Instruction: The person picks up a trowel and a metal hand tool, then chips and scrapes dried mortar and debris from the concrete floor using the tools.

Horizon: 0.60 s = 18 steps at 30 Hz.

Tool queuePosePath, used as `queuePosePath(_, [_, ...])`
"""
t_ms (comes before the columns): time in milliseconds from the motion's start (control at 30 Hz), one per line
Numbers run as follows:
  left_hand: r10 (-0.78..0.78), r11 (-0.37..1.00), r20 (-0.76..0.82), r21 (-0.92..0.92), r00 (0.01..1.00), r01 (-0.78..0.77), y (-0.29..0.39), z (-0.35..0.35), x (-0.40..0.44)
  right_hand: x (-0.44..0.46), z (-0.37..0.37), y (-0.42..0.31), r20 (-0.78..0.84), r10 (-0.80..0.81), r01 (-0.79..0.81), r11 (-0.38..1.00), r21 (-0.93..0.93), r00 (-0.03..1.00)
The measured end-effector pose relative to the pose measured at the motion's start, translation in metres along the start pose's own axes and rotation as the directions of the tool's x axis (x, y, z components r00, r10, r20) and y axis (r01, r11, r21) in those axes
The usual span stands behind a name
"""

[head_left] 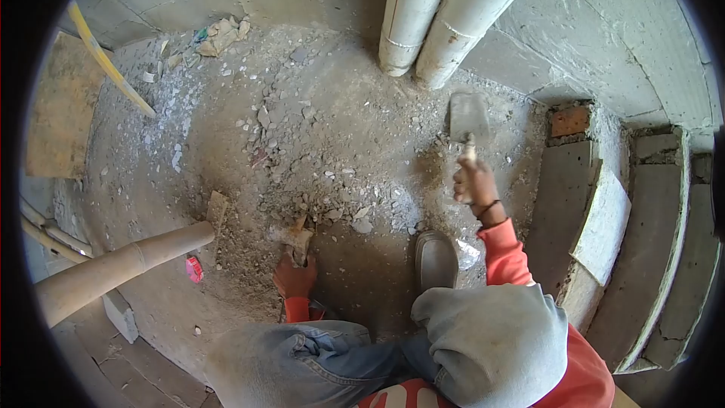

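My right hand (476,185) is closed around the handle of a trowel (469,115), whose flat grey blade lies over the dusty floor below the two pipes. My left hand (294,276) is low at the centre-left, its fingers closed on a pale, dusty piece (297,240) that I cannot make out well. Just beyond this piece lies a heap of broken rubble (332,200), with crumbs and chips spread over the floor.
Two white pipes (445,23) stand at the back wall. Concrete steps (563,204) rise on the right. A bamboo pole (124,266) juts in from the left, near a red wrapper (194,269). A yellow hose (106,60) hangs beside a board (64,109).
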<state>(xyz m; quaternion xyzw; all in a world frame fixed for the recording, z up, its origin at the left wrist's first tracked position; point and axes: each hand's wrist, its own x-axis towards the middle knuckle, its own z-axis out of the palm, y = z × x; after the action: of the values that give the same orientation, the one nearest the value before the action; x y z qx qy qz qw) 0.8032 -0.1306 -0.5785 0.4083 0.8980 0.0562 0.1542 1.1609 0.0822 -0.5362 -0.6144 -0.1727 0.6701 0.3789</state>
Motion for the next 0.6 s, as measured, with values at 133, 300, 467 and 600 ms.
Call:
queuePosePath(133, [-0.011,1.000,-0.004,0.007,1.000,0.011,0.000,0.001,-0.002,0.018,0.002,0.009,-0.143,-0.177,0.202,0.962,0.184,0.974])
queuePosePath(300, [-0.005,1.000,-0.023,0.003,1.000,0.005,0.004,-0.001,-0.002,-0.009,0.016,-0.003,0.116,0.014,0.013,0.973,-0.232,0.993])
queuePosePath(467, [0.049,0.999,-0.066,0.018,0.997,-0.048,0.001,0.003,-0.002,0.014,0.010,0.016,-0.098,-0.185,0.190,0.981,0.042,0.978])
queuePosePath(600, [0.021,1.000,-0.043,0.005,0.999,-0.021,-0.003,0.006,-0.001,-0.026,0.023,-0.003,0.089,0.045,-0.024,0.973,-0.229,0.995])
